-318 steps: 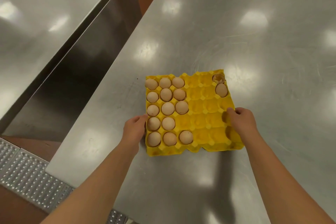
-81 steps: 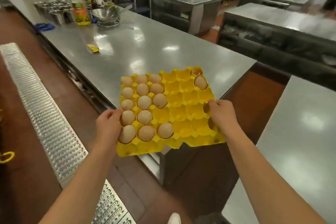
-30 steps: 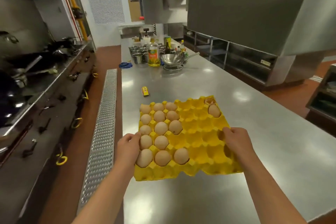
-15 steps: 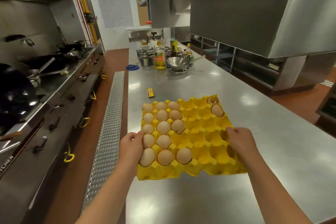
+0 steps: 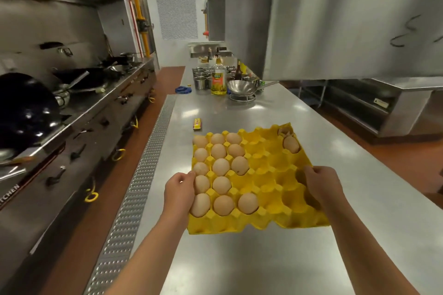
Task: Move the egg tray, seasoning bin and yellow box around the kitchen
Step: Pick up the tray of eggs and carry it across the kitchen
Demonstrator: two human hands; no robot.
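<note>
Both hands, left (image 5: 180, 189) and right (image 5: 320, 185), gripping opposite edges of yellow moulded egg tray (image 5: 271, 175) over long steel counter (image 5: 323, 163). Eggs crowd left half, so flimsy tray could sag, tip, dump eggs.

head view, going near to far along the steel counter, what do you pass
yellow egg tray gripped by the left hand and right hand → small yellow packet → clear bottle of yellow oil → cluster of small steel cups
</note>
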